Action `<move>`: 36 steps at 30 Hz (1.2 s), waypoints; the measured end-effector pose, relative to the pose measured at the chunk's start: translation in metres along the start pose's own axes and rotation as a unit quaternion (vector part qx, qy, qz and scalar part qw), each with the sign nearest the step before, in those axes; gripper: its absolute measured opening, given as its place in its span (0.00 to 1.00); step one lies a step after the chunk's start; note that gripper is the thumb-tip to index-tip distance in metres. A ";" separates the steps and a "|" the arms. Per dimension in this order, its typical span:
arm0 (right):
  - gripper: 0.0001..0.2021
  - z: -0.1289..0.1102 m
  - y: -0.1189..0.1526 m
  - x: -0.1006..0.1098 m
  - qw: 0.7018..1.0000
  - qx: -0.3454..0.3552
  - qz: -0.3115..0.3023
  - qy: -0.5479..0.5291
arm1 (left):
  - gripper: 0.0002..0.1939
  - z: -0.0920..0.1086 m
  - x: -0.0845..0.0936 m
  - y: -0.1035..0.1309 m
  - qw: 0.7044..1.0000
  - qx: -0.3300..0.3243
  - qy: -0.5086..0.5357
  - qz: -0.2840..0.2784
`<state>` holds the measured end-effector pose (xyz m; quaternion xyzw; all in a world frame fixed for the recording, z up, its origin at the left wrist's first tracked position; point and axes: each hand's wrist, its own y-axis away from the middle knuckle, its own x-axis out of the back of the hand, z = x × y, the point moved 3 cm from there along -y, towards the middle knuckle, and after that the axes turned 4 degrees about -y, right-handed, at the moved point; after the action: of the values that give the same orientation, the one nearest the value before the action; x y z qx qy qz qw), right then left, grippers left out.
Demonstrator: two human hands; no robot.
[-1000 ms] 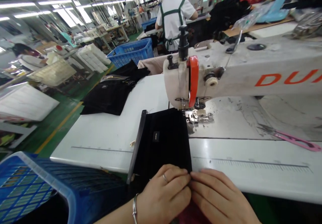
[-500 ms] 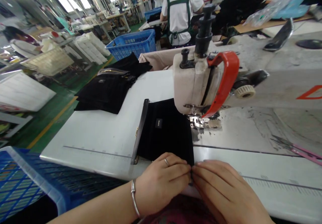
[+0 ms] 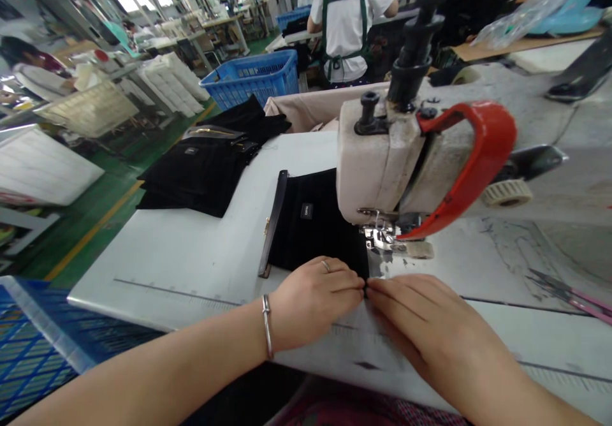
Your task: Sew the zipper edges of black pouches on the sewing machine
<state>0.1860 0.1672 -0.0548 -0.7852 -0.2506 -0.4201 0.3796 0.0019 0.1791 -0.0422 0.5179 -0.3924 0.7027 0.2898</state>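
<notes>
Pinching the black pouch [image 3: 315, 235] at its near corner, the left hand [image 3: 315, 301] and right hand [image 3: 425, 314] are meeting at the fingertips; the pouch is lying on the bench [image 3: 191, 241] just beyond the left hand, while the sewing machine [image 3: 370, 164] is standing ahead of the right hand
</notes>
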 end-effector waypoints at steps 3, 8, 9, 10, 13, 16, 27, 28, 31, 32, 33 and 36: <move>0.14 0.008 -0.008 0.003 0.999 -0.021 -0.015 0.019 | 0.09 -0.010 -0.001 -0.004 1.000 -0.002 -0.011 0.007; 0.13 0.022 -0.020 0.002 0.996 -0.041 -0.034 0.066 | 0.11 -0.026 -0.002 -0.012 1.000 0.007 -0.011 0.011; 0.13 0.025 -0.022 0.001 0.996 -0.042 -0.034 0.076 | 0.11 -0.030 -0.002 -0.014 1.000 0.009 -0.010 0.011; 0.13 0.027 -0.024 0.000 0.995 -0.043 -0.031 0.084 | 0.11 -0.033 -0.002 -0.016 1.000 0.011 -0.012 0.010; 0.14 0.032 -0.028 -0.001 0.994 -0.048 -0.014 0.096 | 0.12 -0.042 -0.004 -0.021 1.000 0.012 -0.024 -0.003; 0.14 0.035 -0.031 -0.002 0.993 -0.061 -0.002 0.100 | 0.12 -0.052 -0.006 -0.026 0.999 0.027 -0.038 0.005; 0.13 0.038 -0.034 -0.003 0.992 -0.065 0.022 0.107 | 0.13 -0.081 -0.013 -0.034 0.996 0.063 -0.041 0.052; 0.13 0.038 -0.034 -0.003 0.992 -0.066 0.024 0.109 | 0.13 -0.081 -0.013 -0.034 0.996 0.066 -0.042 0.053; 0.12 0.039 -0.033 -0.003 0.993 -0.066 0.028 0.097 | 0.13 -0.080 -0.013 -0.033 0.995 0.075 -0.043 0.055; 0.12 0.040 -0.032 -0.002 0.993 -0.064 0.033 0.092 | 0.13 -0.080 -0.013 -0.032 0.994 0.079 -0.044 0.055; 0.11 0.041 -0.031 -0.001 0.993 -0.062 0.040 0.088 | 0.12 -0.080 -0.012 -0.032 0.994 0.082 -0.045 0.055; 0.09 0.046 -0.029 0.006 0.991 -0.068 0.076 0.092 | 0.12 -0.079 -0.010 -0.031 0.993 0.091 -0.061 0.046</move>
<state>0.1904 0.2216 -0.0547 -0.7842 -0.1253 -0.4764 0.3774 -0.0094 0.2627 -0.0563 0.5657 -0.3668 0.7152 0.1842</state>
